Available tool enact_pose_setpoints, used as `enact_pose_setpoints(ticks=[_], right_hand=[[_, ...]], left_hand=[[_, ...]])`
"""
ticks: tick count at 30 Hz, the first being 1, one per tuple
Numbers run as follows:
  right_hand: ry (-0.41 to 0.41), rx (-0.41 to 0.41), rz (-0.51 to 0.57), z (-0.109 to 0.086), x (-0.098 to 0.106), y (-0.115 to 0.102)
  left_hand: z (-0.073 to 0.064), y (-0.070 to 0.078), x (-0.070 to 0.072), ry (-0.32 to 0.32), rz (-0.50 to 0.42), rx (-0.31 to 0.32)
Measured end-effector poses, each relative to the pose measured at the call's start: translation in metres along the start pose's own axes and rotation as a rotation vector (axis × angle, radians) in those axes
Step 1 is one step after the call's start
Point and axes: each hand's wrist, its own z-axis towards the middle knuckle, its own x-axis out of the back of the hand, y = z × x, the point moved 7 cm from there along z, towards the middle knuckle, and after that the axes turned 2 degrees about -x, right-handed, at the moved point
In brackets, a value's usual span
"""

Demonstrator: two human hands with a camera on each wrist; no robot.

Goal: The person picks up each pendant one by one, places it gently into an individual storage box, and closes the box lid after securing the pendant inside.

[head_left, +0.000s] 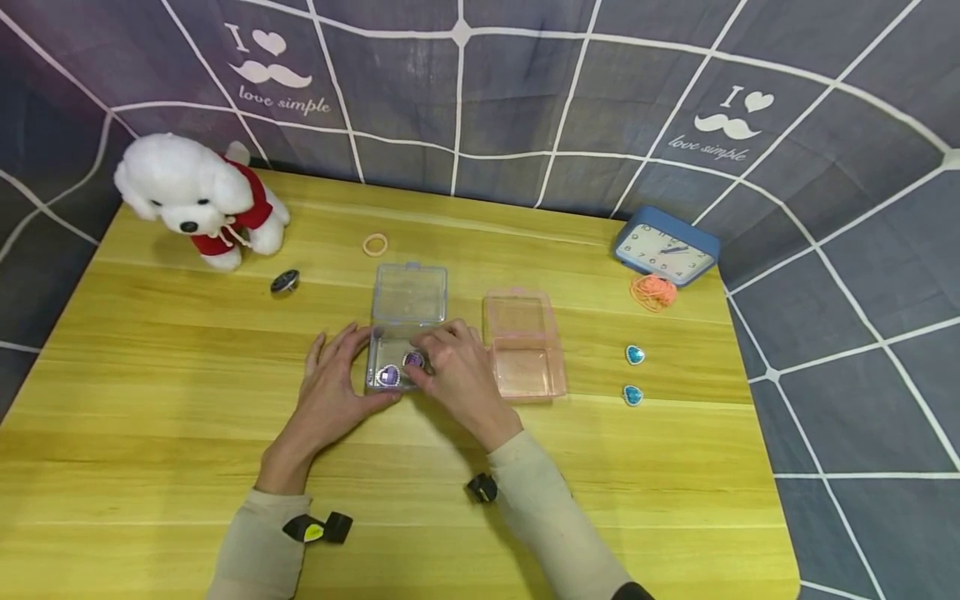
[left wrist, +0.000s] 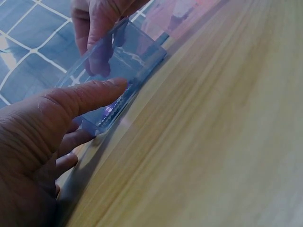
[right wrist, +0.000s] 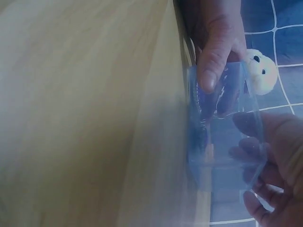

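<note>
A clear blue-tinted plastic box [head_left: 370, 367] stands on the table, its lid [head_left: 411, 296] folded back. Inside lie two purple gems with silver beaded edges, one on the left [head_left: 388, 377] and one on the right [head_left: 413, 359]. My left hand [head_left: 335, 379] holds the box at its left corner, thumb [left wrist: 102, 94] along the front wall and fingers around the side. Over the right part of the box, my right hand [head_left: 459, 367] dips its fingers inside, above the right gem. In the right wrist view, its thumb [right wrist: 248, 124] and fingertips stand apart above the box floor.
A pink box [head_left: 555, 367] stands open to the right. Beyond are two blue gems [head_left: 635, 355], an orange cord bundle [head_left: 654, 292] and a blue clock [head_left: 667, 247]. A plush dog [head_left: 180, 187], a dark round object [head_left: 285, 282] and a beige ring [head_left: 375, 245] sit farther back.
</note>
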Motion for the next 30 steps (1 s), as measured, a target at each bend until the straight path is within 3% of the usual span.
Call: enact_pose_setpoints(ticks=[5, 10, 20, 25, 30], right_hand=[[0.070, 0.033, 0.040, -0.005, 0.010, 0.004], [0.187, 0.035, 0.156, -0.015, 0.033, 0.018], [0.313, -0.151, 0.252, -0.062, 0.074, 0.076], [0.382, -0.244, 0.264, -0.091, 0.086, 0.107], [0.419, -0.318, 0.252, -0.119, 0.095, 0.138]], left_hand=[[0.001, 0.001, -0.002, -0.001, 0.011, -0.009], [0.000, 0.001, -0.003, -0.003, 0.011, -0.007], [-0.006, 0.010, 0.000, -0.008, -0.033, 0.002], [-0.014, 0.035, 0.009, 0.014, -0.006, -0.004], [-0.010, 0.084, 0.019, 0.076, 0.003, -0.143]])
